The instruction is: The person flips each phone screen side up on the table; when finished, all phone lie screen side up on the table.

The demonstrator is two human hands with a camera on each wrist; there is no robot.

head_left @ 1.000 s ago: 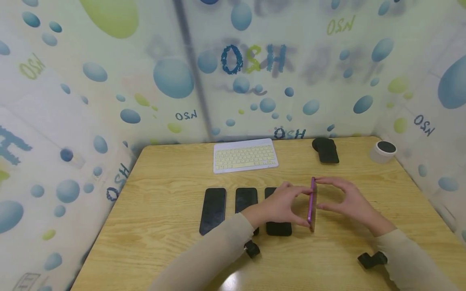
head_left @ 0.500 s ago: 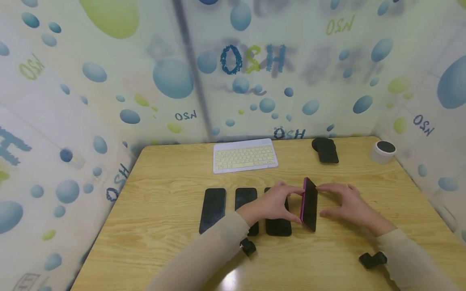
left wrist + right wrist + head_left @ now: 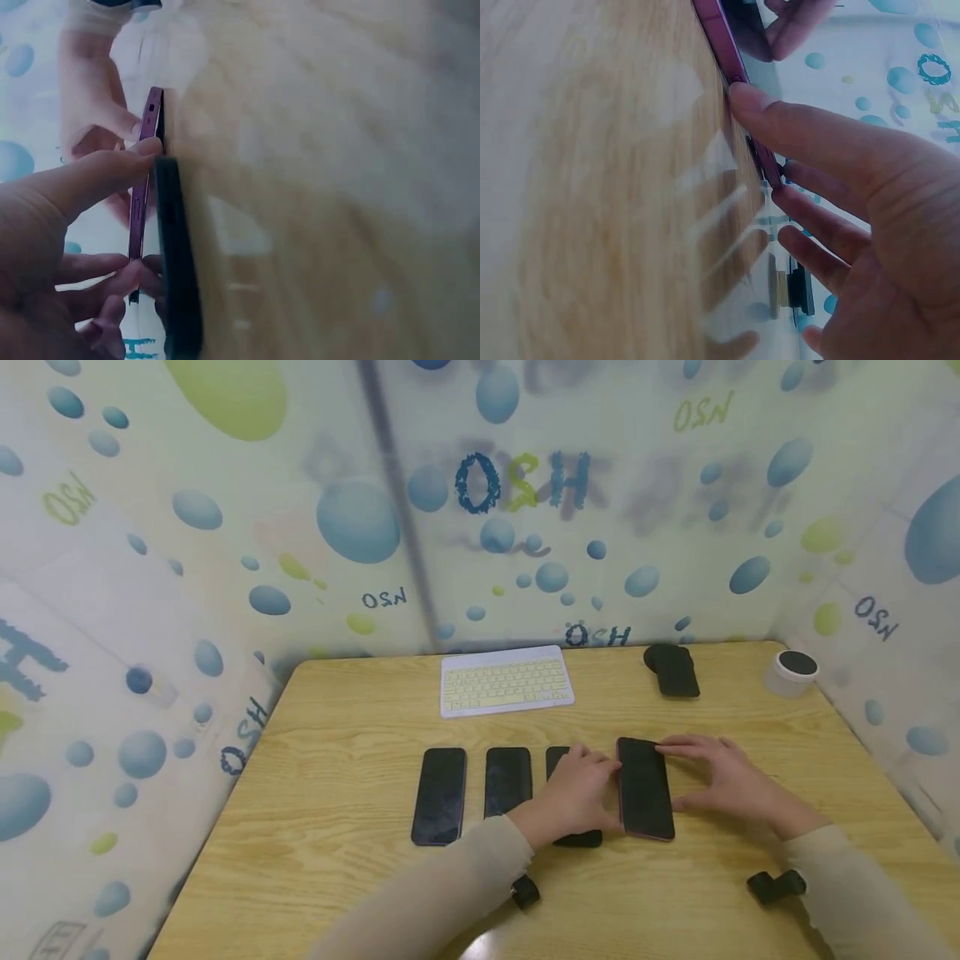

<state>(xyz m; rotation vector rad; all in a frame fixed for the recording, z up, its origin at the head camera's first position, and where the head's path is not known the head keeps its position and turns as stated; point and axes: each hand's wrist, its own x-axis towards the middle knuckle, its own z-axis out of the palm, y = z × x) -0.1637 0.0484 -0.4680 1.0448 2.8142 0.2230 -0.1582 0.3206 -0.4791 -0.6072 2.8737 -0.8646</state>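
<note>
A person in beige sleeves sits at a light wooden desk point(image 3: 337, 860). A flat black-screened phone with a purple-pink edge point(image 3: 644, 787) lies screen up on the desk, at the right end of a row of four phones. The left hand point(image 3: 577, 793) touches its left edge with fingers lightly bent, and partly covers the neighbouring black phone point(image 3: 573, 838). The right hand point(image 3: 720, 781) rests fingertips along the phone's right edge, fingers nearly straight; neither grip closes around it. Two more black phones point(image 3: 440, 794) lie to the left. A white keyboard with pale yellow keys point(image 3: 506, 681) sits behind, a black pouch point(image 3: 672, 670) and a small white black-lidded jar point(image 3: 787, 672) farther right.
</note>
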